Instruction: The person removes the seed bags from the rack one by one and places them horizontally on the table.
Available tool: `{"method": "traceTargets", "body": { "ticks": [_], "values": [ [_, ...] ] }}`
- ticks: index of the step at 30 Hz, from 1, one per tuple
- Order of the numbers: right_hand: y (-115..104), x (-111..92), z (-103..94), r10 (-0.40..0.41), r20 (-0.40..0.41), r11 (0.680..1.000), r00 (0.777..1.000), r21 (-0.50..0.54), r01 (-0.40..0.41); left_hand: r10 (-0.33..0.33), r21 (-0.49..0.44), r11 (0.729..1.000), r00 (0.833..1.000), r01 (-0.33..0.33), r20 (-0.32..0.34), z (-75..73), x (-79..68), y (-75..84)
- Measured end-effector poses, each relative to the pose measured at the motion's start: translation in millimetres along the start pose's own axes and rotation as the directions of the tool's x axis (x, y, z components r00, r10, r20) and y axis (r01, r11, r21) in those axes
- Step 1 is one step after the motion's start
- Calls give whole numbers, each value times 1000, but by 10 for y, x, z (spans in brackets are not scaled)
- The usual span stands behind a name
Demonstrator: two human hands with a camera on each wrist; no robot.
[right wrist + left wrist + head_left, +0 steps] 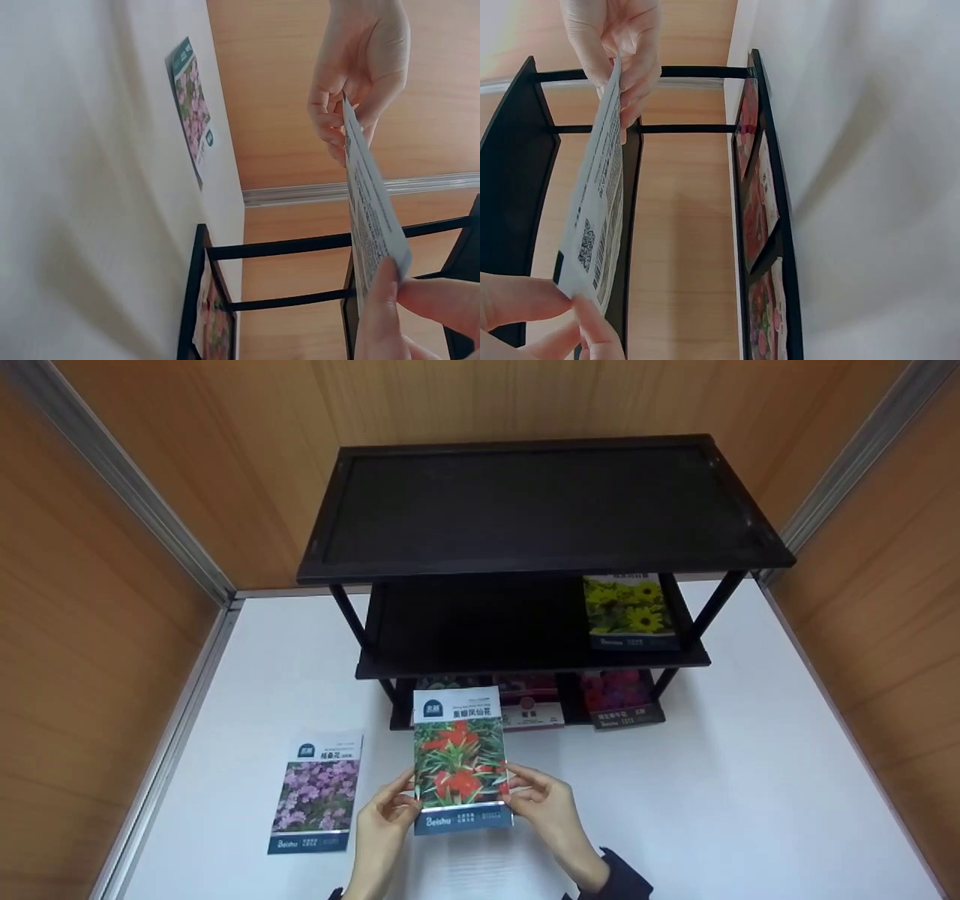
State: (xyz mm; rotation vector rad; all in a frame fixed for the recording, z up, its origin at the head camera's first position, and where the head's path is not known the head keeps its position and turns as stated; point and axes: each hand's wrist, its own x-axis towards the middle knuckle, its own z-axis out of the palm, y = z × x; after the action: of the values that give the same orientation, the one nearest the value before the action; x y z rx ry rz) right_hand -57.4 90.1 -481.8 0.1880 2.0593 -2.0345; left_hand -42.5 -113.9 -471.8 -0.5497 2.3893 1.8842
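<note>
A seed packet with red flowers (459, 761) is held up in front of the shelf, its picture side facing the head camera. My left hand (386, 829) pinches its left edge near the bottom, and my right hand (546, 814) pinches the right edge. Seen from the left wrist, the packet's printed white back (592, 225) shows a square code and a barcode. On the white table to the left lies another packet with pink-purple flowers (316, 795).
A black three-level shelf (540, 510) stands at the back. Its middle level carries a yellow-flower packet (630, 611) at the right. On the bottom level lie several packets, including a magenta-flower one (621, 697). Wooden panels (97, 547) enclose the white table (750, 780).
</note>
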Motion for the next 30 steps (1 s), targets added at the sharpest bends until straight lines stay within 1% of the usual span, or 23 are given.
{"method": "traceTargets", "body": {
  "ticks": [2, 7, 9, 14, 20, 27, 30],
  "values": [
    [14, 12, 21, -6, 4, 1000, 1000, 4, 6, 8, 10, 1000, 1000, -8, -8, -5, 12, -22],
    [55, 57, 85, -29, 13, 1000, 999, 5, 29, 55, 33, 998, 998, -54, -29, -26, 60, -89],
    [76, 76, 114, -31, 14, 1000, 999, 3, 31, 58, 45, 997, 997, -56, -43, -33, 84, -115],
    [140, 118, 191, -18, 20, 1000, 1000, -1, 18, 43, 100, 994, 996, -35, -75, -43, 137, -176],
    [243, 172, 273, -5, 26, 1000, 1000, -7, 6, 46, 129, 991, 994, -32, -103, -62, 199, -256],
    [332, 216, 361, -19, 22, 1000, 1000, -11, 19, 29, 180, 984, 992, -7, -125, -77, 245, -348],
    [369, 225, 396, -26, 28, 1000, 999, -9, 26, 36, 187, 982, 991, -12, -125, -93, 263, -382]
  ]
}}
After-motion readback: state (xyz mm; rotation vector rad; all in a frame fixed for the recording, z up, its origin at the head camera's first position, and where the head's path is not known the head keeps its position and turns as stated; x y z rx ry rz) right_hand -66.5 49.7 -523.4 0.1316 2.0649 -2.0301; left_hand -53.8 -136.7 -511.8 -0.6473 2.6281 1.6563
